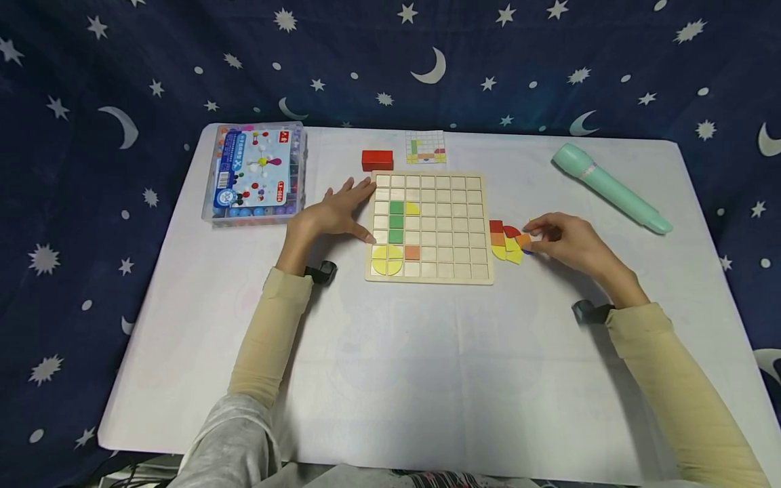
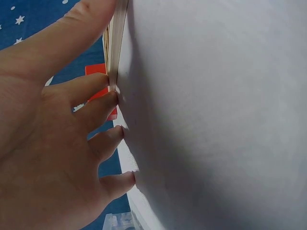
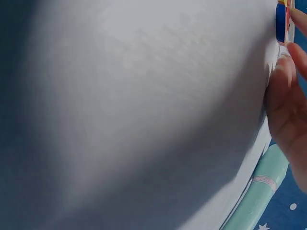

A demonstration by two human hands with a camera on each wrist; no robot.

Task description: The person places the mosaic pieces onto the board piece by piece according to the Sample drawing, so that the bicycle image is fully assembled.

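A wooden grid board [image 1: 429, 279] lies on the table in the head view, with green squares [image 1: 396, 221], yellow quarter-circle tiles [image 1: 387, 259] and one orange square [image 1: 412, 253] in its cells. My left hand [image 1: 339, 211] spreads along the board's left edge, thumb and fingers touching the rim. In the left wrist view the fingers are extended. Right of the board is a loose pile of red, yellow, orange and blue tiles [image 1: 505, 247]. At its right side my right hand [image 1: 567, 245] pinches an orange tile [image 1: 523, 240] between bent fingertips. Part of a blue tile [image 3: 280, 23] shows below.
A red block [image 1: 377, 160] and a small pattern card [image 1: 425, 147] lie behind the board. At the back left stands a clear box of coloured beads [image 1: 255, 173]. A mint-green tube-shaped object [image 1: 613, 190] lies at the back right. Starry cloth hangs behind the white table [image 1: 403, 379].
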